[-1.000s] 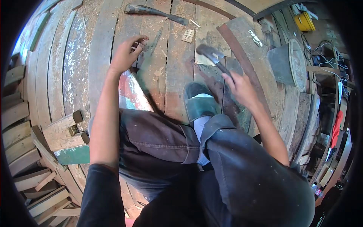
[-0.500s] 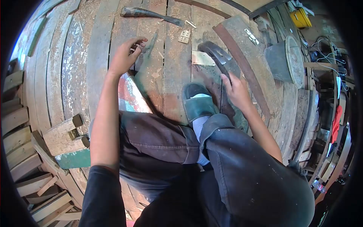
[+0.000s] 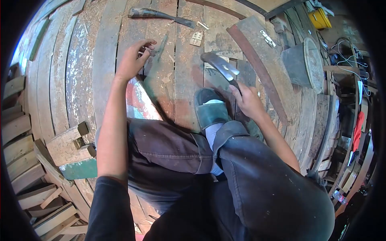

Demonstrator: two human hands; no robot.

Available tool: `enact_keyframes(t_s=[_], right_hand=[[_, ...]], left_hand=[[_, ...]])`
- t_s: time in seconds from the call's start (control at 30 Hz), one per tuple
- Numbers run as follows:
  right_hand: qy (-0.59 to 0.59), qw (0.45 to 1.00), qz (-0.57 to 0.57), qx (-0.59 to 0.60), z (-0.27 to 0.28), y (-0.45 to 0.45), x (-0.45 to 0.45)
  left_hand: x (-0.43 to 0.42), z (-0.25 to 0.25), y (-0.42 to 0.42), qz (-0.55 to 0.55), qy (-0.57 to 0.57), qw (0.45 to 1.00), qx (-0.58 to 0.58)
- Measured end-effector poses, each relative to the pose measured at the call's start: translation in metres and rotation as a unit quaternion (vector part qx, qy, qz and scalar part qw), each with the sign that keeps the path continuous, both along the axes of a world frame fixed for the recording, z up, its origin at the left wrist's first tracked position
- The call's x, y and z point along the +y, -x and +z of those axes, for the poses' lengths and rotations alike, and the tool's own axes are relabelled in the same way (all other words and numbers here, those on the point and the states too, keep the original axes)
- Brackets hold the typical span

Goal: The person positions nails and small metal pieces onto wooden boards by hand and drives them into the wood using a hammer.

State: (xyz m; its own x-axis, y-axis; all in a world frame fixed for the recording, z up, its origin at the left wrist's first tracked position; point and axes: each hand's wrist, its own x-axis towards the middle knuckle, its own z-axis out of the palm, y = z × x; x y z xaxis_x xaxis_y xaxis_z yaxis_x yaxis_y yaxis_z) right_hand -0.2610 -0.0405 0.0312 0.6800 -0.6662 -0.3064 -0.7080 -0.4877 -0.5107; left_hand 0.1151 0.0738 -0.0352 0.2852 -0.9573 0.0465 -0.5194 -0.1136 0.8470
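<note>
My right hand [image 3: 250,102] grips the dark handle of a claw hammer [image 3: 220,66], whose shiny split claw points back toward my fingers. The hammer is over the floorboards, just beyond my green sandal [image 3: 212,114]. On the left, my left hand [image 3: 134,58] is curled with thumb and fingers drawn together; whatever sits between the fingertips is too small to make out. Beside those fingertips a thin grey pointed strip [image 3: 163,46] shows against the boards. Below the left wrist lies a board with worn red and white paint [image 3: 140,100].
A dark long-handled tool [image 3: 161,17] lies at the top, near a dotted pale card [image 3: 196,39]. A rusty curved strip [image 3: 257,72] runs along the right, beside a grey bucket [image 3: 299,66]. Stacked wood pieces [image 3: 24,160] line the left edge.
The hammer has risen and swung slightly leftward, with my right hand tilting along with it. My left hand keeps its place.
</note>
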Motion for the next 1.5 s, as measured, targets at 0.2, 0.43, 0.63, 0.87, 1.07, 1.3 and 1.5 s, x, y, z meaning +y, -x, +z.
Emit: enact_keyframes(t_s=[0.2,0.43,0.63,0.87,1.07,1.3,1.5], right_hand=[[0.029,0.997,0.001,-0.078,-0.014,0.004,-0.003],[-0.018,0.988,-0.078,-0.135,-0.012,0.002,-0.002],[0.007,0.996,-0.054,-0.072,-0.045,0.014,-0.011],[-0.010,0.984,-0.117,-0.131,-0.032,0.009,-0.003],[0.023,0.997,-0.069,0.010,-0.030,-0.003,-0.026],[0.026,0.994,-0.068,-0.085,-0.046,-0.005,-0.007],[-0.035,0.981,-0.129,-0.143,-0.006,-0.008,-0.002]], left_hand=[[-0.001,0.002,0.003,0.011,-0.027,0.999,0.017],[0.005,-0.001,-0.004,0.009,-0.013,1.000,0.015],[-0.002,0.003,0.003,0.004,0.014,1.000,0.012],[-0.002,0.001,-0.001,0.002,0.005,1.000,0.004],[0.002,-0.013,-0.006,-0.013,-0.004,1.000,0.008],[-0.002,-0.002,-0.001,0.006,-0.022,1.000,0.000],[0.001,0.003,0.003,0.000,-0.069,0.997,0.019]])
